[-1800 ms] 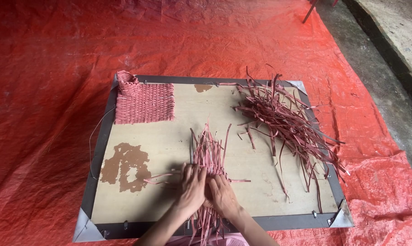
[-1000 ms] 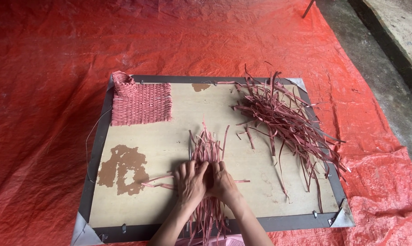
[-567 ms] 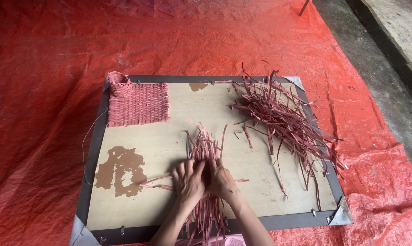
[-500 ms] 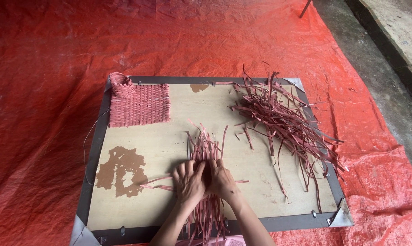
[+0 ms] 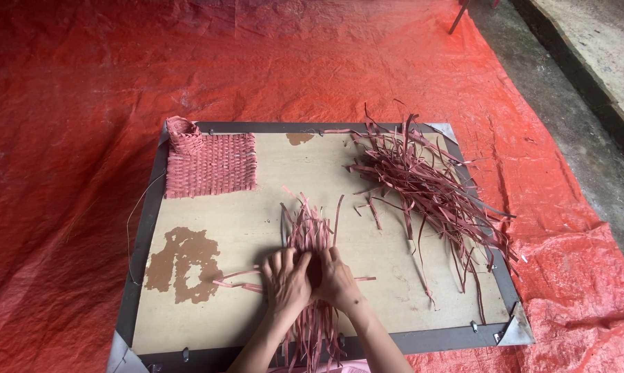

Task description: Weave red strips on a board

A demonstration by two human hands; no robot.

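Pink strips [image 5: 312, 231] under both hands [image 5: 312, 280] pressed flat, woven mat [image 5: 212, 166], loose pile [image 5: 429, 186] nearby

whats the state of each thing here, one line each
left hand: palm down, pressing on the pink strips being woven
right hand: palm down on the same strips, touching the left hand
pink strips being woven: flat on the board, loose ends fanned out
finished pink woven square mat: flat, one corner curled up
loose pile of pink strips: tangled, untouched
framed wooden board: flat on the tarp, stained
red tarp: spread out, wrinkled
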